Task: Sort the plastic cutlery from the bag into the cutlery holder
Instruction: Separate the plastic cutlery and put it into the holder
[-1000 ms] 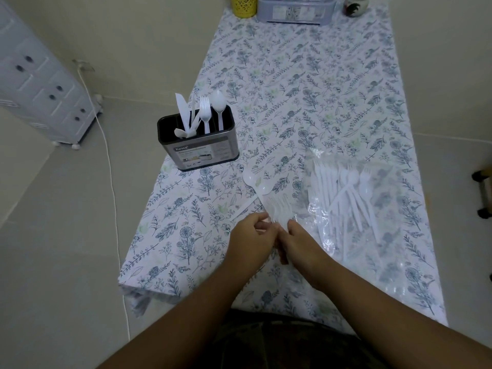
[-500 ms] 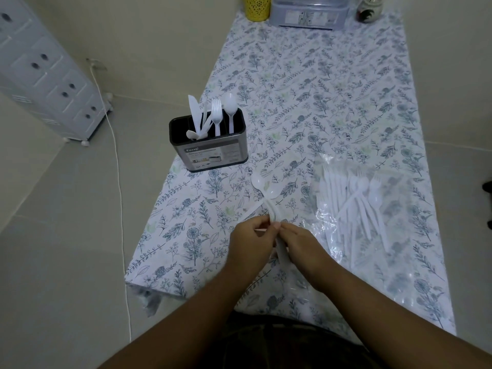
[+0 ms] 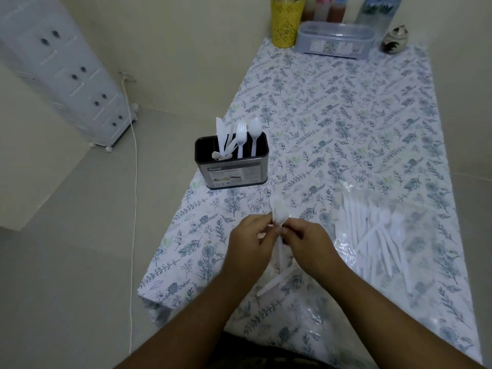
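We had only one view, the wide-angle camera worn on the head, and it looked forward and steeply down along the length of the table (image 3: 359, 123), with both forearms entering from the bottom edge. It sat close above the left hand (image 3: 249, 243) and right hand (image 3: 310, 242), while the far end of the table by the wall lay near the top edge. Off to the left the floor and a white drawer unit (image 3: 66, 67) leaned with the lens's bending.
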Tool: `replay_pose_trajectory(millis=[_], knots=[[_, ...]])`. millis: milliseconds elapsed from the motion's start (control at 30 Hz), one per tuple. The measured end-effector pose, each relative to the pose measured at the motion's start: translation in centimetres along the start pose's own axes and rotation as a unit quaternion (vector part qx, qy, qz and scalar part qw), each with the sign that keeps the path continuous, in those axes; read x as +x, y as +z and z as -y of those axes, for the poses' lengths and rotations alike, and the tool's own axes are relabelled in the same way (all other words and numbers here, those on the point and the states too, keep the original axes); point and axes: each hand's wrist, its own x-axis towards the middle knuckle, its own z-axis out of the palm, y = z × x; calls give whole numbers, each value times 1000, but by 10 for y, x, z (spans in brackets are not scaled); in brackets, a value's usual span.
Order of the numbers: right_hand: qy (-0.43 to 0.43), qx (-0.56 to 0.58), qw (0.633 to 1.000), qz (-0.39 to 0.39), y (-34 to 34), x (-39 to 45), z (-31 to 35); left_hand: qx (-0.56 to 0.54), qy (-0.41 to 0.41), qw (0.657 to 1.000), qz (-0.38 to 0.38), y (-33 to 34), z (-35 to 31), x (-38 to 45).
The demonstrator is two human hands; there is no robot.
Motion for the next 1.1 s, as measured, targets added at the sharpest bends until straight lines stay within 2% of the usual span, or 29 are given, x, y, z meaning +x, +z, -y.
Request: replay_pose_trajectory(millis=[167, 333, 600, 767, 933, 1033, 1100], knots=[[-111, -12, 990, -81, -22, 59, 75, 18, 104, 992, -71, -46, -30, 79], [-164, 20, 977, -131, -36, 114, 141, -17, 118, 988, -100, -83, -45, 154], [-119, 25, 983, -141, -8, 158, 129, -6, 85, 994, -62, -80, -7, 184], [-74, -47, 992, -94, 5, 163, 116, 100, 52, 993, -20, -77, 8, 184], [-41, -80, 990, -111, -2, 159, 115, 190, 47, 979, -56, -79, 1, 181], [-42, -61, 989, -126, -10, 148, 111, 167, 95, 977, -95, -77, -9, 165], [-35, -49, 990, -127, -14, 135, 103, 129, 117, 981, -90, -70, -10, 145]])
